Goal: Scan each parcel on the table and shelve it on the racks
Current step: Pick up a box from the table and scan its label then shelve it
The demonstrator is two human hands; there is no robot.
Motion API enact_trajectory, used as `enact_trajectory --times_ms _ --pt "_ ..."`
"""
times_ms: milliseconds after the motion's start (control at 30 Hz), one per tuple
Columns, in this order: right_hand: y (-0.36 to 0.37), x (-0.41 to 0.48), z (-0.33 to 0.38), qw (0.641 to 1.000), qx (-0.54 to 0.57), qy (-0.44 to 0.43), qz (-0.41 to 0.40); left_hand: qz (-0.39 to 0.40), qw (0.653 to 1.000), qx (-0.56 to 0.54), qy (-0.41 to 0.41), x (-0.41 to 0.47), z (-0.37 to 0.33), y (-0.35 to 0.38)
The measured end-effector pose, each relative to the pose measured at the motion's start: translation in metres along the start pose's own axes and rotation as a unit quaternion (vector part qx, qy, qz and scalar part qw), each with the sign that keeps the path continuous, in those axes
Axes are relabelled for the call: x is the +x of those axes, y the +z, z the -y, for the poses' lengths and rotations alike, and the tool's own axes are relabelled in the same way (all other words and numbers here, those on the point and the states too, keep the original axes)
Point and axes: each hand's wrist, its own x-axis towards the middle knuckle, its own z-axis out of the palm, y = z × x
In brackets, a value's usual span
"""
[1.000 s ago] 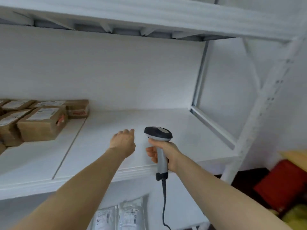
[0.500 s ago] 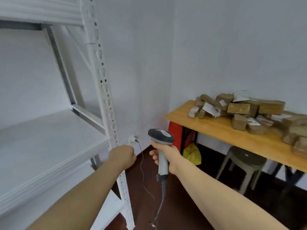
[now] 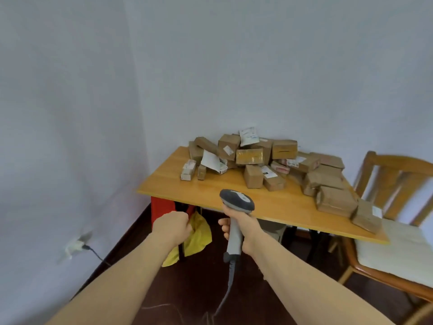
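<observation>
Finding: the parcels lie ahead of both grips, heaped on the surface against the wall; none is in hand. The heap runs lengthwise from the far left corner of the surface to its near right edge; the last brown boxes there sit close to the lip, beside the chair.

The right grip is clamped round the handle of the scanner; the scanner's head is uppermost and faces the heap; its cable hangs toward the floor. The left grip has its fingers curled under in a loose fist with nothing seen in it; it sits low and left of the front edge of the surface, apart from it.

Judgement: the left grip is the one free to lift. The small labelled parcel at the left end of the heap lies nearest its side, forward and a little right of it; the standing brown box lies straight beyond the scanner. A strip of bare wood separates the front edge from the heap. The boxes lean on one another, so drawing a lower one may shift the rest.

Room: pale walls meet in a corner behind the surface; a socket with a plug sits low on the left wall; a yellow bag and a red panel show beneath the surface.
</observation>
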Motion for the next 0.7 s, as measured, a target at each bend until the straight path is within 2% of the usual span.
enact_trajectory --times_ms 100,167,400,700 --pt "-0.005 0.036 0.022 1.000 0.013 0.000 -0.023 -0.009 0.999 -0.036 0.003 0.058 0.001 -0.006" --pt "-0.015 0.059 0.031 0.999 0.021 0.010 -0.042 0.013 0.998 -0.052 0.014 0.095 -0.003 -0.002" --pt "-0.062 0.161 0.068 0.994 0.054 0.035 -0.087 0.038 0.998 -0.028 0.030 0.209 -0.040 0.017" --pt "-0.111 0.304 0.153 0.997 0.054 0.033 -0.048 0.025 0.996 -0.056 -0.067 0.361 -0.085 0.014"
